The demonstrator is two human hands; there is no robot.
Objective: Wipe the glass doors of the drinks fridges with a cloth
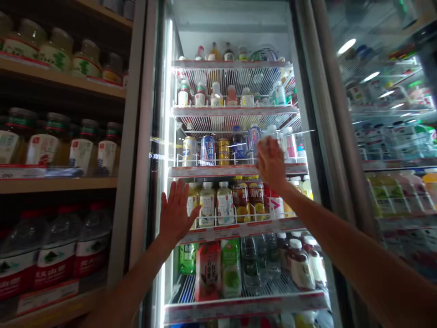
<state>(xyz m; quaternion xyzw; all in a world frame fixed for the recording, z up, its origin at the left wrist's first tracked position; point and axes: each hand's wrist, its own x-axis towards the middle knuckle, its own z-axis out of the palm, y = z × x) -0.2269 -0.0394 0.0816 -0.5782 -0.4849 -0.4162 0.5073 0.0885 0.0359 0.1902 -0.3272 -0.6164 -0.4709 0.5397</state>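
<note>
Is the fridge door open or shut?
Shut, it seems: the glass door shows light streaks across it, and the left hand and right hand look flat against it.

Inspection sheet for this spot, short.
Surface: wire cooler shelf with red-edged price strip.
Job's things: glass cooler door; drink bottles and cans behind it.
Clutter: nothing seen.
Hands: left hand open, fingers spread, by the bottles; right hand open, higher, by the cans. Contact with the glass cannot be told.
Cables: nothing seen.
Surroundings: wooden shelf with jars to the left; second cooler to the right.
</note>
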